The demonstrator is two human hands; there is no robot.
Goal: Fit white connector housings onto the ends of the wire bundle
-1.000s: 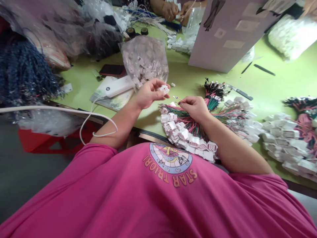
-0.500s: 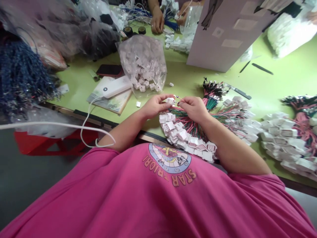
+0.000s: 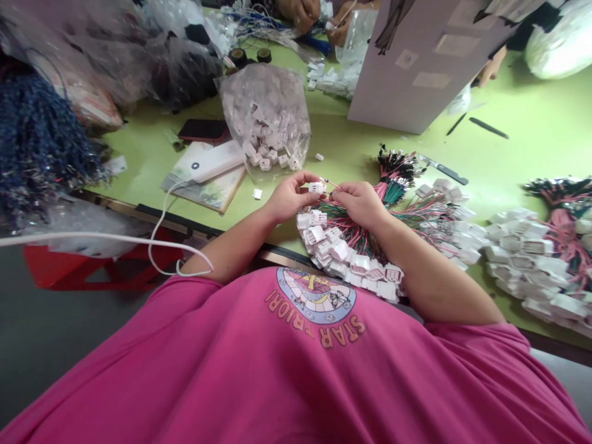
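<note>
Between thumb and fingers, my left hand point(image 3: 292, 196) grips a small white connector housing point(image 3: 316, 187). My right hand point(image 3: 358, 200) pinches a thin wire point(image 3: 333, 184) whose metal tip lies close beside that housing; whether the tip touches it I cannot tell. Under and in front of my hands spreads a bundle of pink, green and black wires point(image 3: 354, 231), fanned out with white connectors point(image 3: 340, 250) on their ends. Black and green wire ends point(image 3: 392, 176) stick out beyond my right hand.
A clear bag of white housings point(image 3: 266, 117) lies ahead. To its left are a phone point(image 3: 203, 130), a notebook point(image 3: 226, 197) and a white power bank point(image 3: 218, 161) with a cable. A second wire bundle point(image 3: 562, 222) sits at right. A tall box point(image 3: 407, 74) stands ahead; co-workers' hands point(image 3: 305, 13) are beyond.
My hands stay almost in place; the housing in my left hand has turned slightly. A co-worker's hand at the far side moved back, and a white bag at far right shifted away.
</note>
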